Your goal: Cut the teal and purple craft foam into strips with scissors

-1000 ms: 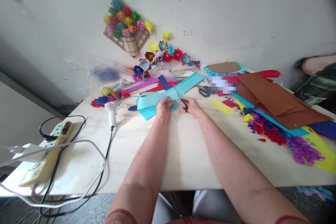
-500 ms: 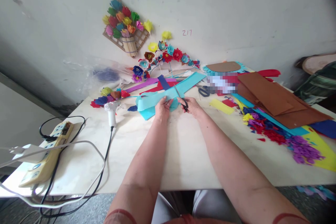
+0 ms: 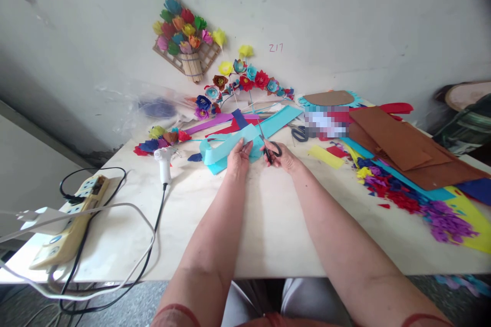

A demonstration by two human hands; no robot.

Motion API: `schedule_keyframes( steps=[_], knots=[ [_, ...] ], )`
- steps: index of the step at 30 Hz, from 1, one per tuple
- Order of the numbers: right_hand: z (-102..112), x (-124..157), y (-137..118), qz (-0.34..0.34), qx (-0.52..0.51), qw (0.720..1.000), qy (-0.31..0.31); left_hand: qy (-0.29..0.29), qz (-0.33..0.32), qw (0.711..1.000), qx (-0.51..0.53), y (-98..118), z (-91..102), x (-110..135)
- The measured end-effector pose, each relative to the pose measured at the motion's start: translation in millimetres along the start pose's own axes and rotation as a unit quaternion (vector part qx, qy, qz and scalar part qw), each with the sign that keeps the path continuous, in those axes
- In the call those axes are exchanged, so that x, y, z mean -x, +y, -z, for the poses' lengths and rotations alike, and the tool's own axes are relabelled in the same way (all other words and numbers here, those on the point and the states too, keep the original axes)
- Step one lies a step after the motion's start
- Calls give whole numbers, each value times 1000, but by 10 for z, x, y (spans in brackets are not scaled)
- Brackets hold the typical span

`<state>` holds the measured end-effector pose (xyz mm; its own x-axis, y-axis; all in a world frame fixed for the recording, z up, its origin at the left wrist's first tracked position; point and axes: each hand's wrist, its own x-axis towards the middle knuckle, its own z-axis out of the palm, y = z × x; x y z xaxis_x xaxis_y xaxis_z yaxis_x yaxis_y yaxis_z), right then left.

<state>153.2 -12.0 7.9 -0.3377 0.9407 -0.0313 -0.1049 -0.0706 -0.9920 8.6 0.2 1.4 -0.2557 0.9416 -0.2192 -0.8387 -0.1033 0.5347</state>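
Note:
My left hand is closed on a light-blue paper strip, which curls round in a loop to the left. In my right hand is a pair of black-handled scissors, its blades pointing up and away beside the strip's right end. The fingers sit in and around the handle loops. Under and behind the strip lies a wider turquoise paper sheet, running diagonally across the table. Parts of the strip are covered by my left fingers.
To the left are a white glue gun and a power strip with loose cables. Brown sheets and colourful paper scraps lie on the right. Behind stand paper flowers; a second pair of scissors lies near them.
The scissors' handles have spread apart and the blades have turned slightly. The strip's right end now stands raised as a flat band above my left hand. The whole view has shifted slightly.

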Motion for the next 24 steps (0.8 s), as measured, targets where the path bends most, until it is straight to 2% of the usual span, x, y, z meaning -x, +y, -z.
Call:
schedule_keyframes(
  steps=[12, 24],
  knots=[
    [-95, 51, -72, 9, 91, 996, -20, 4, 12, 1000, -1, -2, -6, 4],
    [-214, 104, -162, -6, 138, 990, 3, 0, 15, 1000, -4, -19, -3, -9]
  ],
)
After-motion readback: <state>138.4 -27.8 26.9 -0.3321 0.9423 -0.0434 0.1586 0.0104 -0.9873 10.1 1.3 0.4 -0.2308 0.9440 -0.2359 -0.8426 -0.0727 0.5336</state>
